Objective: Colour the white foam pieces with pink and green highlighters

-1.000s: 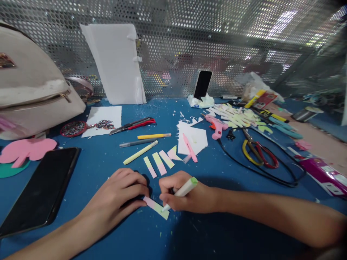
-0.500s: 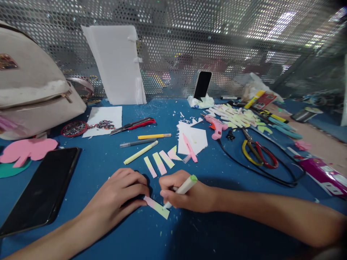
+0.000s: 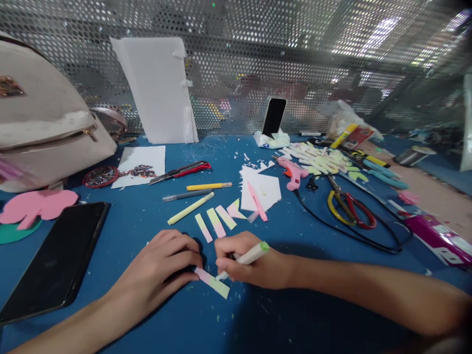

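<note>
My left hand (image 3: 167,265) has its thumb and fingertips closed on the pink end of a paper strip (image 3: 220,286), pressing it to the blue table. The strip fades from pink to pale green. In a writing grip, my right hand (image 3: 245,260) holds a white marker (image 3: 254,253) with a green end, its tip touching the strip near the middle. Just beyond the hands lie several other pink-and-green strips (image 3: 216,222). A pink highlighter (image 3: 257,201) rests on a white paper sheet (image 3: 272,189).
A yellow-green pen (image 3: 191,208), an orange pen (image 3: 209,187) and a red utility knife (image 3: 182,172) lie ahead. To the right are a pink glue gun (image 3: 293,172), pliers (image 3: 346,206) and cut pieces (image 3: 320,156). A phone (image 3: 55,260) and backpack (image 3: 47,118) are at left.
The marker's tip has shifted slightly left along the strip, toward its pink part. My left hand keeps its place on the strip.
</note>
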